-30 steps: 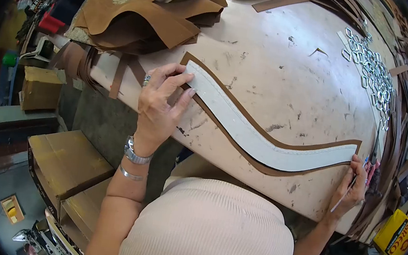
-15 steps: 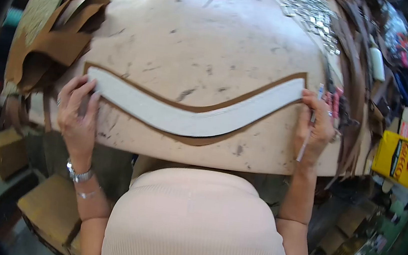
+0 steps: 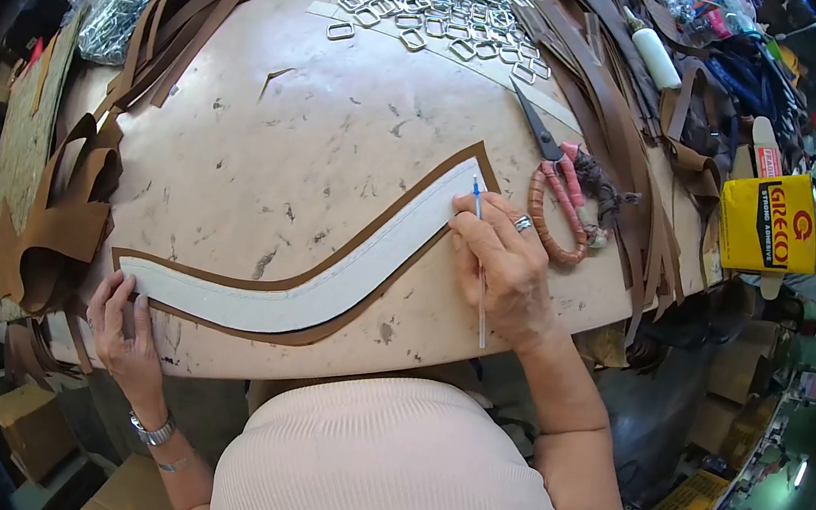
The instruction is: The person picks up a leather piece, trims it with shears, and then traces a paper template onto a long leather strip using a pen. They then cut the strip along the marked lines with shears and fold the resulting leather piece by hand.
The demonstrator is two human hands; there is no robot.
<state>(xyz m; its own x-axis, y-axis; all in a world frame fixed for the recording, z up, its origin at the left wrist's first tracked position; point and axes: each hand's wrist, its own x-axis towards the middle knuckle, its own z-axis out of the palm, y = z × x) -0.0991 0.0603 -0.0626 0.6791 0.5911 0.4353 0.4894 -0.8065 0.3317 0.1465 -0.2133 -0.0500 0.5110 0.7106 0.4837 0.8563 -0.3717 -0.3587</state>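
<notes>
A curved white strip [image 3: 345, 280] lies on a slightly larger brown piece [image 3: 283, 337], whose border shows around it. My right hand [image 3: 505, 266] rests at the upper right end and holds a clear pen [image 3: 481, 299] between the fingers, its blue tip near the white strip. At the lower left end, the fingertips of my left hand [image 3: 128, 329] press on the strip's corner, fingers somewhat apart. Just right of my right hand lie scissors [image 3: 552, 161] with wrapped pink and brown handles.
Metal rings [image 3: 436, 11] lie at the table's far side beside a flat pale strip [image 3: 556, 106]. Brown strips [image 3: 597, 95] run down the right, near a white bottle [image 3: 656, 58] and a yellow box [image 3: 770, 224]. Brown scraps [image 3: 70, 217] are at left.
The view has shifted and turned, so the curved pieces now slope up to the right. The pen in my right hand has swung, its blue tip now over the strip's end.
</notes>
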